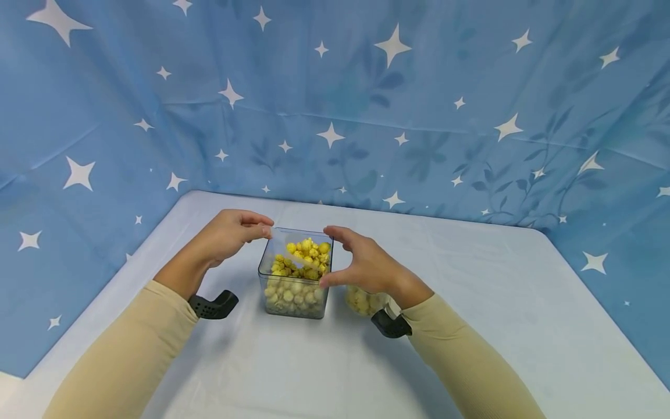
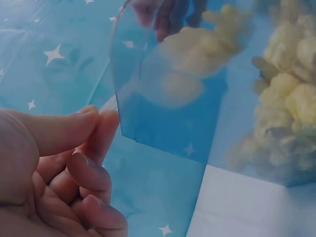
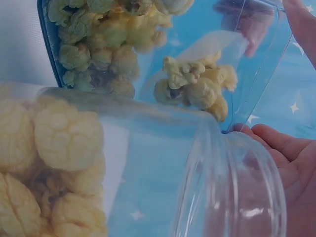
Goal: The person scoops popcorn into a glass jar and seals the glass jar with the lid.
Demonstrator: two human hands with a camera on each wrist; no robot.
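Note:
A clear square plastic box (image 1: 298, 280) stands upright on the table with yellow popcorn (image 1: 306, 256) inside. A pale translucent piece (image 1: 302, 263) lies among the popcorn, its kind unclear. My left hand (image 1: 230, 235) pinches the rim at the far left corner between thumb and index fingertips; its other fingers are curled. On the right side, my right hand (image 1: 366, 262) spans the rim and holds it, thumb at the near corner and fingertips at the far one. Under the right hand is a clear jar (image 3: 148, 148) holding more popcorn, partly hidden in the head view.
A white cloth covers the table (image 1: 497, 291). Behind it hangs a blue curtain (image 1: 335, 105) with white stars and leaf prints. Each wrist wears a black camera band (image 1: 214, 305).

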